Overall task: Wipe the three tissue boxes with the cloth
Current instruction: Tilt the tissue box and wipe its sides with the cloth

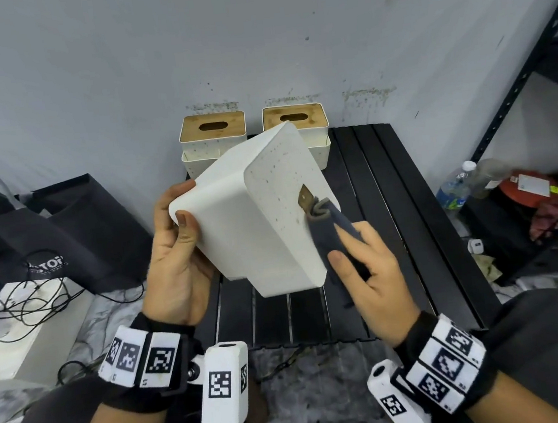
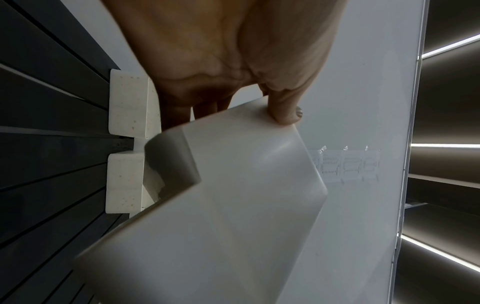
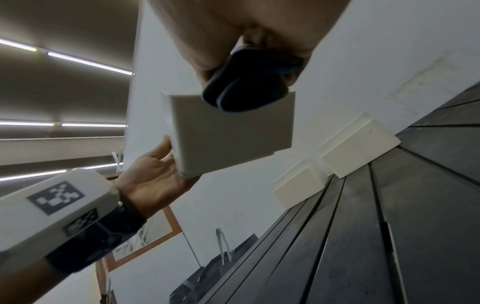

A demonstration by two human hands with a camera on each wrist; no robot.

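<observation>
Above the black table [image 1: 392,220], the left hand [image 1: 172,253] grips a tilted tissue box [image 1: 253,214]. The right hand [image 1: 370,270] pinches the cloth [image 1: 331,230] against its side. Hard rubbing could twist the box loose.

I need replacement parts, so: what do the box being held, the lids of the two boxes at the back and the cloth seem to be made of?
Held box: probably matte moulded plastic, off-white, speckled, with rounded corners. Lids: likely bamboo or wood, tan with faint grain. Cloth: soft dark grey-blue fabric, folding limply; possibly microfibre.
</observation>
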